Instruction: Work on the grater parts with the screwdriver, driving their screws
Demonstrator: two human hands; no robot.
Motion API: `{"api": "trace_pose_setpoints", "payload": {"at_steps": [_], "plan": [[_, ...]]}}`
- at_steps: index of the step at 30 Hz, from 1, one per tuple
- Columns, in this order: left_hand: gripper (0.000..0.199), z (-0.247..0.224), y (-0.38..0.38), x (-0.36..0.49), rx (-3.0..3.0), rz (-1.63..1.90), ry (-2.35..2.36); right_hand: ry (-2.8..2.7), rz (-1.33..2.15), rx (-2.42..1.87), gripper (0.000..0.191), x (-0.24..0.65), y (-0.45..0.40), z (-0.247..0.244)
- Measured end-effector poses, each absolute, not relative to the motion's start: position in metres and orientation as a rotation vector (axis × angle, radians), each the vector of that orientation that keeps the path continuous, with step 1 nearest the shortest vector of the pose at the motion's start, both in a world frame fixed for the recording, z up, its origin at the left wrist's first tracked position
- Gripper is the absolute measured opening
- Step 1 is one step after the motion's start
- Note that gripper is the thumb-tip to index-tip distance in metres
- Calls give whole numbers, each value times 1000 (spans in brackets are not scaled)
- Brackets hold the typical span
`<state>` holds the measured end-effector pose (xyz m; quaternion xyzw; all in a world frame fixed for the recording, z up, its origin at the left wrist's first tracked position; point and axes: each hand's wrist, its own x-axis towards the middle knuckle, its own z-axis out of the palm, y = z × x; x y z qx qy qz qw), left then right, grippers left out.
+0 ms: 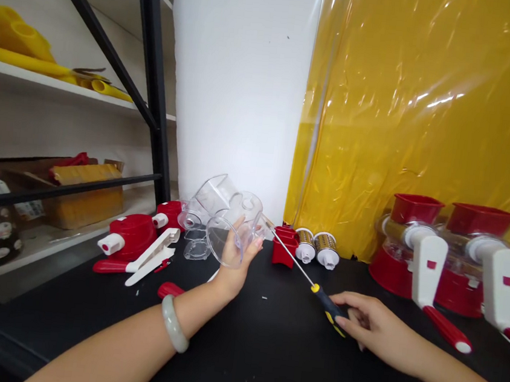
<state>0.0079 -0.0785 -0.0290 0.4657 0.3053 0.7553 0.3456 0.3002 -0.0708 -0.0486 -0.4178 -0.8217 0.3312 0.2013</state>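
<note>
My left hand (236, 253) is closed around a clear plastic grater body (218, 196), raised above the black table and tilted. In my right hand (362, 321) is a screwdriver (328, 308) with a dark blue and yellow handle, held by that handle. Its long shaft slants up to the left, and the tip is at the right side of the clear body; whether it touches cannot be made out. Behind my left hand, another clear part (197, 249) rests on the table. A red base (134, 236) and a white crank handle (152, 259) with a red grip lie to the left.
Two assembled red-and-white rotary graters (429, 264) stand at the right. Grater drums (326, 250) and red hoppers (284, 247) sit at the back. A black-framed shelf (151, 71) holding yellow rolls and a box (85, 194) is on the left. Yellow plastic sheeting (427, 112) hangs behind.
</note>
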Motion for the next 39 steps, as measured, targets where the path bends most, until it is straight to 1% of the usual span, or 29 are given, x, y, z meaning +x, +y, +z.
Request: {"api": "trace_pose_setpoints", "payload": {"at_steps": [4,9,12,16,19,23,26,28,30,33,39], "plan": [[78,-30,-78,7,1178,1963,817,-2259,950,-1193,34,298,-70,-57],[80,-30,-79,7,1180,1945,809,-2188,833,-1175,42,292,-72,-65],[77,-29,-80,6,1214,1932,789,-2241,839,-1132,39,294,-76,-59],[71,-29,-81,6,1308,1943,756,-2294,957,-1089,41,294,-79,-49],[68,-25,-84,5,1407,1975,726,-2260,980,-1120,35,289,-81,-49],[73,-1,-94,6,1618,1974,588,-2115,977,-1176,33,276,-86,-55],[80,28,-93,12,1753,1850,520,-2098,1003,-1140,33,262,-85,-58],[82,48,-85,20,1817,1742,458,-2093,988,-1083,35,251,-81,-59],[80,66,-74,30,1824,1650,383,-2051,987,-1054,37,239,-74,-59],[77,88,-60,44,1772,1571,296,-2012,1028,-1049,33,224,-62,-54],[70,109,-51,45,1677,1474,353,-2026,1361,-1010,42,218,-55,-37]]}}
